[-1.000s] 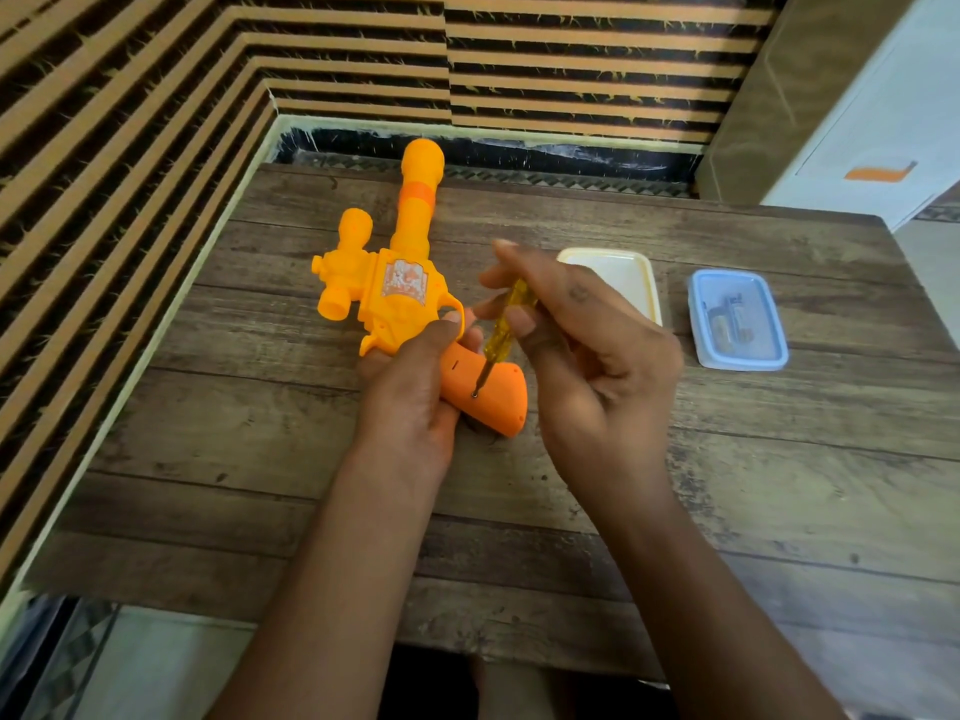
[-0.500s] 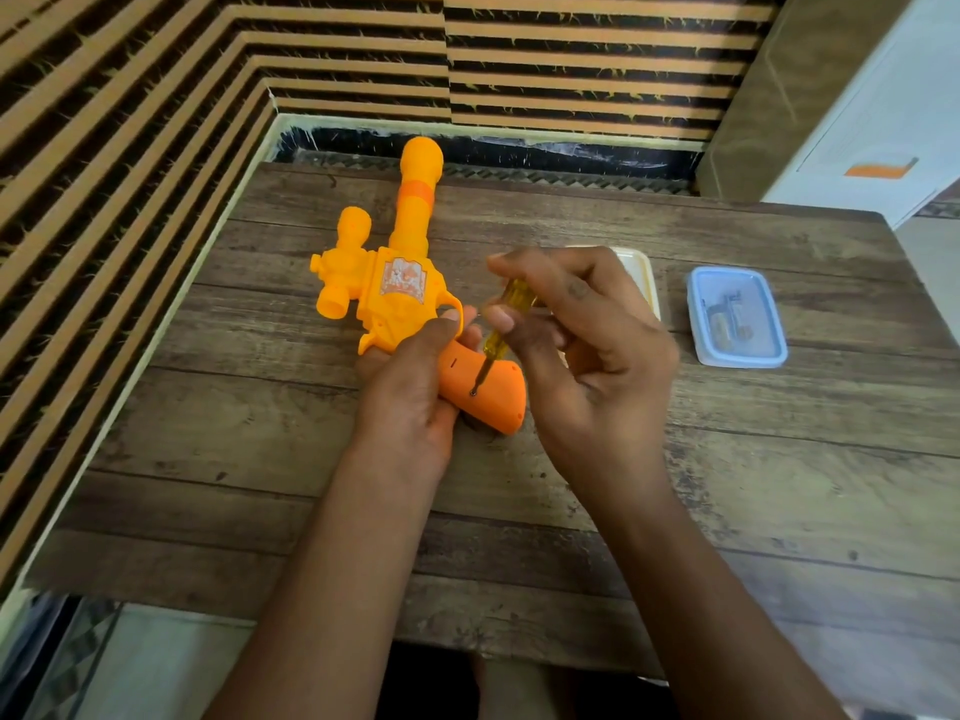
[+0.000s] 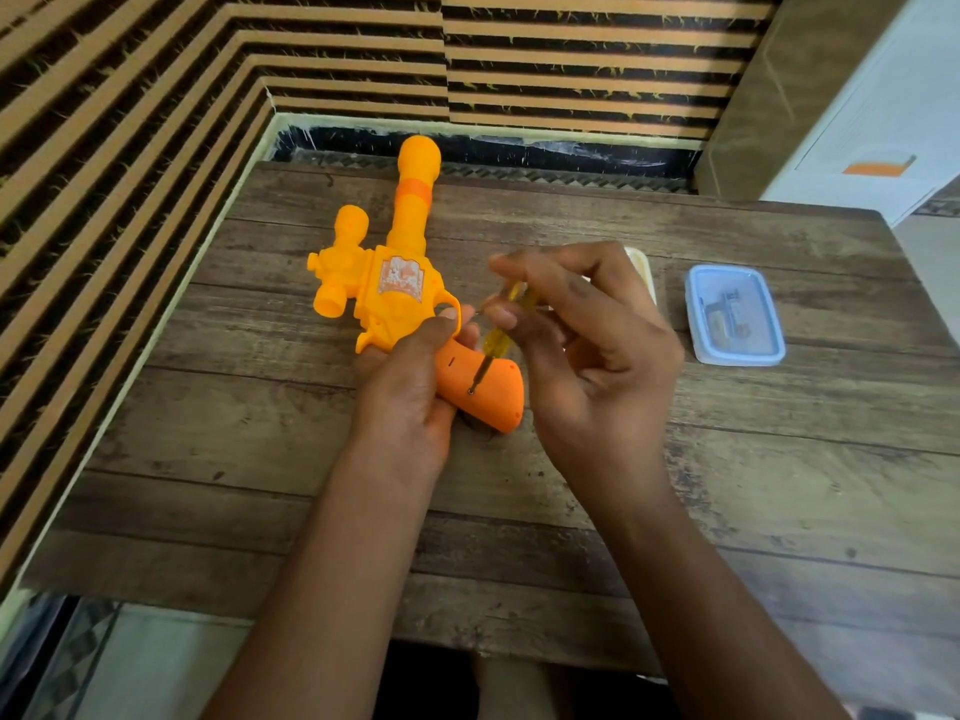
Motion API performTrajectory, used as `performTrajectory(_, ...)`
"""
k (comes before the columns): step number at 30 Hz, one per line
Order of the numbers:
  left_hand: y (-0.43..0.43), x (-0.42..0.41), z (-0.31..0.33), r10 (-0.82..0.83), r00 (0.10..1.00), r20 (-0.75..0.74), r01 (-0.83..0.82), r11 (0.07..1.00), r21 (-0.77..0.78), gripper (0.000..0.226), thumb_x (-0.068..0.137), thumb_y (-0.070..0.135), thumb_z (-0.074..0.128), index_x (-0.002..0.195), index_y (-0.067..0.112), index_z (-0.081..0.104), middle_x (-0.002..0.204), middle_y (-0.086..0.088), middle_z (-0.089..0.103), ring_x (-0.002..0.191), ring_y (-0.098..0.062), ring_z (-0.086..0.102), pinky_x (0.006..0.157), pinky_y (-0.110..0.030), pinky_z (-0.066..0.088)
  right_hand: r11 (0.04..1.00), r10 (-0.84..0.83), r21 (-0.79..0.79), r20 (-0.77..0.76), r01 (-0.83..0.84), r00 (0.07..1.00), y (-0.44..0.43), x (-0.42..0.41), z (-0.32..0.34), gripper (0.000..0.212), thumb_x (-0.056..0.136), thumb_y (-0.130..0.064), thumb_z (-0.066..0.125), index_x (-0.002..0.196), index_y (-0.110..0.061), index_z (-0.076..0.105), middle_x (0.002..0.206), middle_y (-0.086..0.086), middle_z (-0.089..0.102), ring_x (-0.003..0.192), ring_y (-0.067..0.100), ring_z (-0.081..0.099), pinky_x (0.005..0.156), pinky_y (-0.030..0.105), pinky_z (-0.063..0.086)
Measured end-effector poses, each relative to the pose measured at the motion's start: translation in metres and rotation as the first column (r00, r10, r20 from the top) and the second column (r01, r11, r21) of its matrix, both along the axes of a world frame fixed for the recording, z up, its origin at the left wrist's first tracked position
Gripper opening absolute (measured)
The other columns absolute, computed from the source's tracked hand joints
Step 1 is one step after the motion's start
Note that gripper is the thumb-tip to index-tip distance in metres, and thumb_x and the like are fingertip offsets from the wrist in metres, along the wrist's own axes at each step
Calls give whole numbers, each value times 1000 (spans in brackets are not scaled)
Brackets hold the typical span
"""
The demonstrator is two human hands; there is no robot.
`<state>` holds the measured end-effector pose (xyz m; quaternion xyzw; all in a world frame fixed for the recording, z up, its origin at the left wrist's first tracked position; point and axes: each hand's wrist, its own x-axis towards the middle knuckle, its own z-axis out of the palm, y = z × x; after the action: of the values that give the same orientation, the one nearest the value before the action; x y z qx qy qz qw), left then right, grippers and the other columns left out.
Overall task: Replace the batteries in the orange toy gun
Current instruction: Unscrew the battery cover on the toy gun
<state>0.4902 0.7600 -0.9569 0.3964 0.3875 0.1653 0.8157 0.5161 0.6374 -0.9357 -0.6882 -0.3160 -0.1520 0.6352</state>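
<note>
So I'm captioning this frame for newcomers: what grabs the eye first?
The orange toy gun at the table's centre, gripped by the left hand. Next, the right hand setting a yellow screwdriver tip into the grip's screw. A blue-lidded box sits to the right.

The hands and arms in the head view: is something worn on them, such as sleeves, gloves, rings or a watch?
Nothing is worn that the picture shows. The left hand and the right hand are bare, with no gloves, and no ring is visible on the fingers in view. Both forearms are bare to the bottom edge of the picture, with no sleeve, watch or bracelet. A small dark mark sits on one finger of the right hand.
</note>
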Motion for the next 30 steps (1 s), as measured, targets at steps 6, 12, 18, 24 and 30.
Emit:
performTrajectory(6, 1, 0, -2, -9, 1000, 12, 10, 1000, -11, 19, 94, 3, 68, 110, 11, 73, 110, -15, 79, 112, -34, 73, 95, -59, 57, 998, 57, 14, 1, -57, 998, -2, -2, 1, 40, 90, 24, 62, 125, 5, 69, 111, 15, 72, 101, 24, 73, 89, 33, 57)
performTrajectory(12, 2, 1, -4, -26, 1000, 3, 26, 1000, -2, 36, 92, 1, 68, 128, 5, 67, 115, -16, 77, 111, -34, 73, 92, -58, 59, 1000, 18, 8, 25, -18, 1000, 0, -3, -1, 34, 89, 19, 70, 118, 1, 74, 104, 13, 72, 97, 26, 72, 83, 43, 58)
performTrajectory(18, 4, 2, -6, -18, 1000, 14, 19, 1000, -15, 42, 89, -3, 70, 131, 2, 65, 121, -23, 73, 113, -38, 72, 94, -65, 55, 999, 41, 16, -7, -41, 999, 1, -7, -1, 42, 92, 21, 61, 129, 3, 66, 109, 12, 75, 102, 20, 74, 91, 40, 59)
performTrajectory(24, 4, 1, -8, -33, 999, 0, 33, 999, -4, 41, 92, 3, 66, 133, 0, 63, 126, -24, 71, 115, -39, 71, 95, -64, 55, 997, 72, 45, -37, -71, 997, -2, -8, -1, 31, 94, 19, 61, 120, 5, 69, 106, 13, 73, 99, 26, 73, 89, 39, 58)
performTrajectory(30, 6, 0, -2, 8, 999, -36, -9, 999, -37, 32, 92, 4, 70, 124, 5, 68, 107, -15, 78, 98, -30, 77, 93, -52, 60, 989, 18, 146, -25, -14, 1000, 4, -14, -1, 27, 99, 14, 56, 117, -4, 64, 104, 14, 73, 99, 36, 73, 83, 54, 58)
